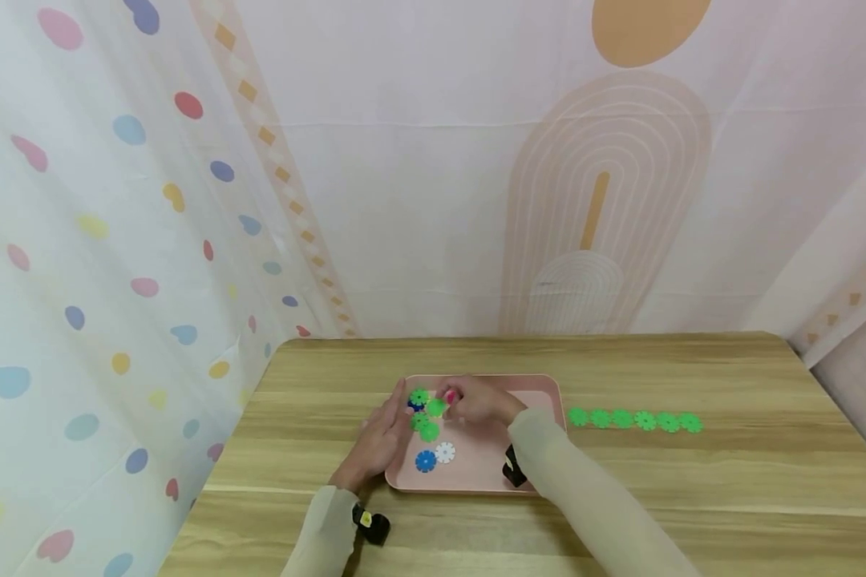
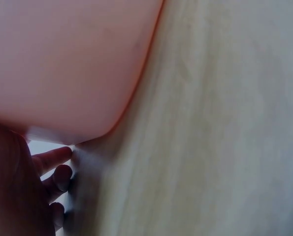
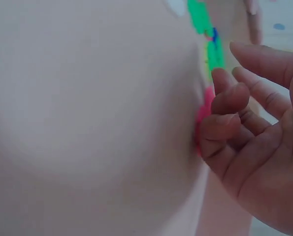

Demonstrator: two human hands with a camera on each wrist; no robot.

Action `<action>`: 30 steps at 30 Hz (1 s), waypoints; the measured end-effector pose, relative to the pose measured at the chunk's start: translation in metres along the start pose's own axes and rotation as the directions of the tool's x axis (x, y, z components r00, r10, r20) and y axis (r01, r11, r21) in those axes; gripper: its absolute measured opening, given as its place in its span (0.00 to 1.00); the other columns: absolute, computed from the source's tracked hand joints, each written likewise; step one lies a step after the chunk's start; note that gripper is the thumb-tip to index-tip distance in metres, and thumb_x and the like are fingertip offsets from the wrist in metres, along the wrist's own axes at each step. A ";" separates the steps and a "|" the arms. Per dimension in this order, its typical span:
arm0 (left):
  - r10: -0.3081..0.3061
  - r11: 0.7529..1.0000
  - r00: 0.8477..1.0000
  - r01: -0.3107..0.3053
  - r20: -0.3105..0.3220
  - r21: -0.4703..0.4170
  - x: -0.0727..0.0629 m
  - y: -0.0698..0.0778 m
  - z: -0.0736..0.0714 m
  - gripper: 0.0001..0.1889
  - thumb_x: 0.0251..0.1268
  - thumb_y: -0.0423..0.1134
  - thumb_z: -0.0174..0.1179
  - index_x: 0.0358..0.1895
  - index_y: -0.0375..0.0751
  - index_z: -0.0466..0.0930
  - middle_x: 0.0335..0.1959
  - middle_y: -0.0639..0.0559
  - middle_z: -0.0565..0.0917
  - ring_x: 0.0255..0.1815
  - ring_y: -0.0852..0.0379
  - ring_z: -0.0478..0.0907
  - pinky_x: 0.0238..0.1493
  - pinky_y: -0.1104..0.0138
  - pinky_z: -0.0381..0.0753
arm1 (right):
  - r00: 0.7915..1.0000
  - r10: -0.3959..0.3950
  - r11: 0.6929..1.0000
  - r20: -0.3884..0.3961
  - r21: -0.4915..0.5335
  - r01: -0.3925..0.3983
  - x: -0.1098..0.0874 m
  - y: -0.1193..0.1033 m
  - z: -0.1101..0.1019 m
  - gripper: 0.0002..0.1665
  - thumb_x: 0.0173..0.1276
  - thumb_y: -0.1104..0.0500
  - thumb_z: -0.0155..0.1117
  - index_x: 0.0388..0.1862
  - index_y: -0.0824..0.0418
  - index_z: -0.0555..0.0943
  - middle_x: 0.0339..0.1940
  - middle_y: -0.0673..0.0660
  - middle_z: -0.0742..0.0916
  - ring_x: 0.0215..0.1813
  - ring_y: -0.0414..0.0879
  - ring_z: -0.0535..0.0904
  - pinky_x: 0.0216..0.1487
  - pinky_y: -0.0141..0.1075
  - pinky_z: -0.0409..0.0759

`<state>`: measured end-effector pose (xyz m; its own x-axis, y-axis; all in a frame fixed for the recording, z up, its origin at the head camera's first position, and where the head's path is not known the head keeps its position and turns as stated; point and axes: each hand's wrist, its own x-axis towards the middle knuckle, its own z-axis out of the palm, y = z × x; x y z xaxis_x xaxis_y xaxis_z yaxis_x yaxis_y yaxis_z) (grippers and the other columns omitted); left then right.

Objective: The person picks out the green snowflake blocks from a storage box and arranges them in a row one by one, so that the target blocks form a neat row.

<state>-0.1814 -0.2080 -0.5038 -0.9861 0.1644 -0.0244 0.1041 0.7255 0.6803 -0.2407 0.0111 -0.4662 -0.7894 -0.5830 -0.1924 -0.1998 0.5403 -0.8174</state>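
Observation:
A pink tray lies on the table and holds toy discs with notched rims. My left hand rests along the tray's left edge, fingers extended, its fingertips by the rim in the left wrist view. Over the tray's upper part is my right hand, its fingers loosely bent and its thumb apart from them. A pink disc shows behind those bent fingers, against the tray floor. Green discs overlap near the left hand, with a dark blue one partly under them. A blue disc and a white disc lie below.
To the tray's right, several green discs form a row on the wooden table. A patterned curtain hangs behind the table and along its left side. Each wrist wears a black camera.

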 end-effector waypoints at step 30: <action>0.019 1.000 1.000 -0.019 -0.005 0.002 0.001 0.001 0.000 0.32 0.82 0.49 0.38 0.81 0.46 0.43 0.81 0.48 0.52 0.79 0.37 0.50 0.70 0.37 0.47 | 0.989 -0.005 1.000 -0.151 -0.028 0.000 0.018 0.013 0.022 0.09 0.63 0.63 0.71 0.42 0.55 0.84 0.41 0.49 0.83 0.41 0.44 0.73 0.45 0.37 0.74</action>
<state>-0.1825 -0.2072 -0.5030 -0.9846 0.1744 -0.0077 0.1228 0.7233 0.6795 -0.2446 -0.0062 -0.4924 -0.8668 -0.4875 -0.1046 -0.2165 0.5569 -0.8019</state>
